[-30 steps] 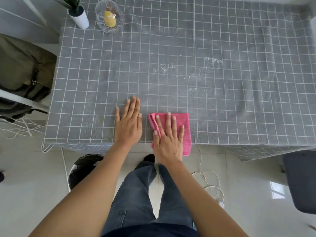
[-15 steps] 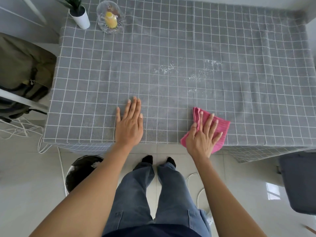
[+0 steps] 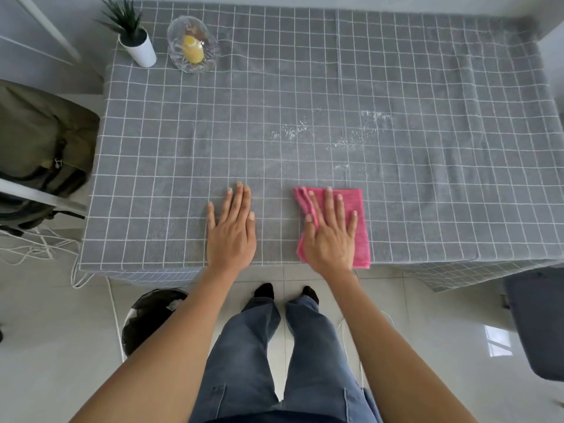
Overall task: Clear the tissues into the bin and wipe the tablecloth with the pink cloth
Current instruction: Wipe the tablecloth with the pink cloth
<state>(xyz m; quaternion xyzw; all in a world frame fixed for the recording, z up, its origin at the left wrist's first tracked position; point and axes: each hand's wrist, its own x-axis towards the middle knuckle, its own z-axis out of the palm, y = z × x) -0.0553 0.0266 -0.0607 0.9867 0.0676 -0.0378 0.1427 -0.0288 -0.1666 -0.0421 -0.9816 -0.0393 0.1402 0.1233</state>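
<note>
- My grey checked tablecloth (image 3: 305, 87) carries a potted plant (image 3: 137, 44) and glass dish (image 3: 193, 45) far left.
- White crumbs (image 3: 351, 138) lie mid-cloth.
- My pink cloth (image 3: 360, 227) sits at the near edge.

One head-worn wide-angle view — looking steeply down from close above the tablecloth (image 3: 305, 87).

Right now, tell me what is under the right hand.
The right hand lies flat on the pink cloth, which lies on the grey tablecloth near its front edge. The cloth hides whatever lies beneath it.
</note>
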